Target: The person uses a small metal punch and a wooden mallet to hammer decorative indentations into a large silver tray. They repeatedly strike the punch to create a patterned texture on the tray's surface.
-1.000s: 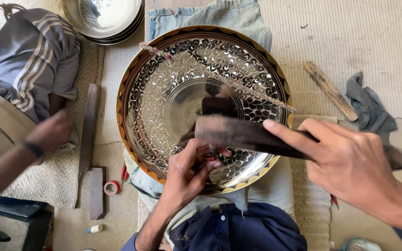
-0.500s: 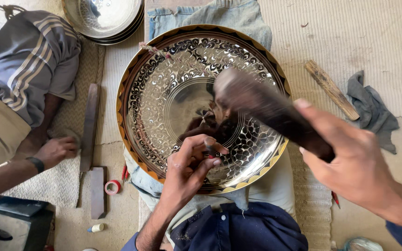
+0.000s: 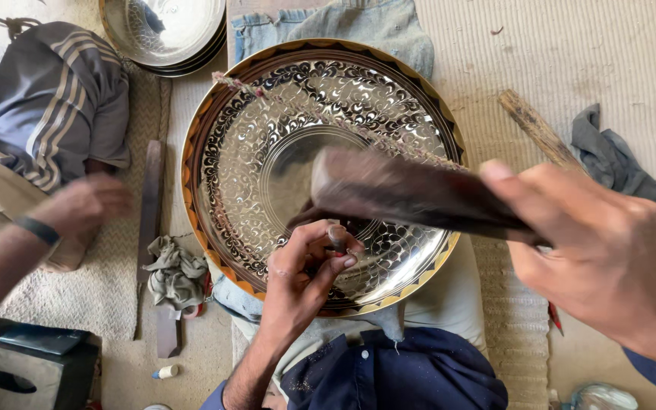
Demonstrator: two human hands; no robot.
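One big shiny plate [image 3: 267, 152] rests on a lap. The left hand [image 3: 305, 269] pinches one small punch [image 3: 337, 239]; the right hand [image 3: 594, 250] grips one dark hammer [image 3: 411, 190]. Woven mats [image 3: 571, 45] cover the floor

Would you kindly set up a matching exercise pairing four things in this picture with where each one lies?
Things:
1. engraved metal tray
2. dark hammer
3. small punch
4. stack of plain metal dishes

Places:
A. pinched in the left hand's fingers, tip on the tray
B. top left, on the mat
C. across the person's lap, centre
D. gripped by the right hand, above the tray

Pairs: 1-C, 2-D, 3-A, 4-B
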